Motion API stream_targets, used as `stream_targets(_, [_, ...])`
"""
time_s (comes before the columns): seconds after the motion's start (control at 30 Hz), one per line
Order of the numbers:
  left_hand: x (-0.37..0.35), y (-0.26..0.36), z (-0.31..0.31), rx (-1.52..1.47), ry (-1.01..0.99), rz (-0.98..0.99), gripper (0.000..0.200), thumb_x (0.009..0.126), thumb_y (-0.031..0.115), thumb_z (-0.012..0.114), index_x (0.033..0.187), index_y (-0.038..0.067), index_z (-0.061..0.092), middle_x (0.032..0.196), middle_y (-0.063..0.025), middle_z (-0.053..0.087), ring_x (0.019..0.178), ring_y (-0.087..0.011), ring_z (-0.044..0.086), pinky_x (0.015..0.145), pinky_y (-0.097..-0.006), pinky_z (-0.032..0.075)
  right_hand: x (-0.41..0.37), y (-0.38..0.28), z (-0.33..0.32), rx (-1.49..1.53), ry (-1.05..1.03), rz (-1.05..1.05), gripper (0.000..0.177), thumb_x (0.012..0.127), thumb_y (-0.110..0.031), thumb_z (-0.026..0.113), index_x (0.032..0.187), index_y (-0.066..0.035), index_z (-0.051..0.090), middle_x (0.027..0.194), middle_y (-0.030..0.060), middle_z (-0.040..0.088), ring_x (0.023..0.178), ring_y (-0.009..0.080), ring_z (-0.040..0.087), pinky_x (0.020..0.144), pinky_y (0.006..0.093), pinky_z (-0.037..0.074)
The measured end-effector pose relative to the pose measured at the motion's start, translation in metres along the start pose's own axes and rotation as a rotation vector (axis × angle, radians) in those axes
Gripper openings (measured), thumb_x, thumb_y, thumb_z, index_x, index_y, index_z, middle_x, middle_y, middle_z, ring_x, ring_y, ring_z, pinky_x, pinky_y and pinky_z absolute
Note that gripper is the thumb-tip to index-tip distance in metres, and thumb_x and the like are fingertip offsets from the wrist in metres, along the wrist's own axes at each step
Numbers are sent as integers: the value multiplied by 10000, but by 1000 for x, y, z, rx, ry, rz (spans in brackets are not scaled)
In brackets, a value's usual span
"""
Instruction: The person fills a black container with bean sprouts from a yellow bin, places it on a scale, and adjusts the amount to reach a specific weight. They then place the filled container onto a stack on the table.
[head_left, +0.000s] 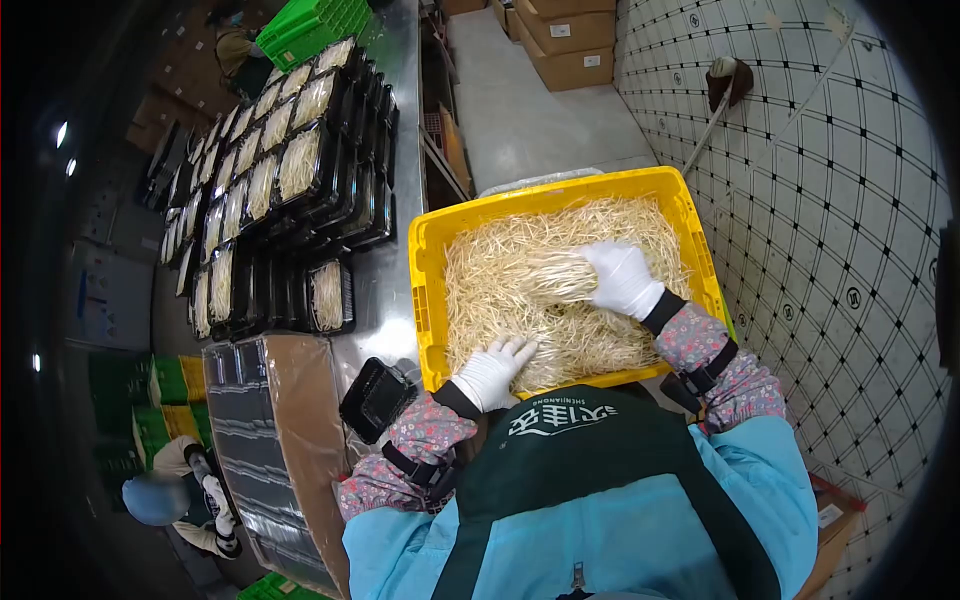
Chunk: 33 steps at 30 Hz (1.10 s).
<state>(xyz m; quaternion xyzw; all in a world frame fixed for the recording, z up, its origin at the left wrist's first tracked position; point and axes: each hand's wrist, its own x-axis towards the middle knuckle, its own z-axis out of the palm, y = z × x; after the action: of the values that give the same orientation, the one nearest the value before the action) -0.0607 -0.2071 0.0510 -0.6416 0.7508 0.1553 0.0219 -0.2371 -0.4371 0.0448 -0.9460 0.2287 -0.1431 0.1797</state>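
Observation:
A yellow crate (575, 190) is filled with pale, thin strands (520, 230). Inside it at the right, my right hand (622, 280), in a white glove, is closed round a bundle of the strands (560, 275). My left hand (495, 370), also gloved in white, lies at the crate's near left part, its fingers apart on the strands. An empty black tray (376, 400) rests on the metal table (385, 335) left of the crate. Farther up the table, a filled black tray (328, 296) stands beside the stacks.
Stacks of filled black trays (265, 185) cover the left of the table. A carton of black trays (305, 420) stands nearer. A green crate (310, 30) is at the far end. Two other people are at the left. Brown cartons (570, 45) stand beyond.

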Motion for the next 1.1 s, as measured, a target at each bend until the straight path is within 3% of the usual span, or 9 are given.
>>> stream_targets(0.07, [12, 10, -41, -324, -488, -129, 816, 692, 383, 821, 1390, 94, 511, 1215, -170, 629, 1132, -337, 604, 932, -402, 503, 7, -21, 34, 19, -12, -102, 437, 627, -125, 699, 1057, -74, 644, 879, 133, 663, 867, 319, 658, 762, 421, 528])
stream_targets(0.2, [36, -18, -24, -461, 190, 24, 944, 652, 397, 862, 1436, 71, 449, 1373, -221, 529, 1294, -392, 485, 1050, -445, 427, -1, -35, 86, -64, -263, -205, 1168, 534, -517, 878, 1487, -92, 351, 1425, 209, 447, 1342, 408, 412, 1047, 588, 365])
stream_targets(0.27, [51, -25, -9, -236, 341, -79, 1143, 594, 396, 898, 1503, 38, 305, 1514, -273, 331, 1388, -442, 344, 1113, -476, 360, -4, -32, 65, -103, -275, -183, 1255, 512, -527, 885, 1525, -106, 276, 1509, 236, 331, 1398, 447, 316, 1074, 613, 324])
stream_targets(0.3, [57, -31, 1, -223, 185, -167, 1322, 532, 402, 924, 1537, 15, 157, 1572, -293, 160, 1434, -476, 224, 1147, -496, 308, -7, -29, 54, -122, -282, -169, 1300, 501, -533, 889, 1545, -113, 238, 1551, 249, 272, 1426, 466, 268, 1088, 626, 304])
stream_targets(0.4, [74, -37, 27, -378, -7, -310, 1375, 501, 417, 933, 1544, 24, 127, 1570, -291, 157, 1427, -475, 238, 1141, -502, 318, -19, -14, 39, -181, -471, -64, 1371, 478, -548, 899, 1563, -119, 179, 1586, 262, 195, 1439, 501, 220, 1095, 639, 282])
stream_targets(0.57, [91, -44, 53, -384, 104, -450, 980, 609, 245, 841, 1430, 24, 355, 1224, -285, 589, 1042, -399, 642, 899, -419, 527, -27, 5, 66, 21, -289, 48, 1101, 601, -281, 858, 1510, -64, 275, 1241, 188, 584, 1112, 341, 571, 941, 414, 485])
stream_targets(0.67, [91, -40, 36, -398, -48, -503, 800, 616, 245, 833, 1300, 14, 490, 1043, -258, 668, 974, -400, 663, 865, -432, 536, -29, 5, 61, 24, -261, 52, 893, 654, -202, 797, 1437, -72, 389, 1108, 158, 651, 1018, 335, 633, 841, 426, 536])
stream_targets(1.0, [52, -32, 33, -262, 158, -225, 455, 713, 203, 758, 1102, 56, 573, 944, -170, 673, 876, -364, 679, 746, -447, 544, -30, 40, 37, 11, -169, -109, 582, 695, -169, 724, 1259, -102, 596, 1026, 140, 688, 962, 321, 668, 819, 409, 542])
stream_targets(1.1, [30, -52, 45, -182, 270, -139, 484, 692, 112, 708, 1161, 101, 584, 954, -108, 638, 841, -310, 663, 686, -421, 531, -18, 55, -6, 143, -175, 159, 619, 643, -251, 765, 1225, -98, 620, 1015, 163, 699, 941, 334, 677, 829, 411, 539])
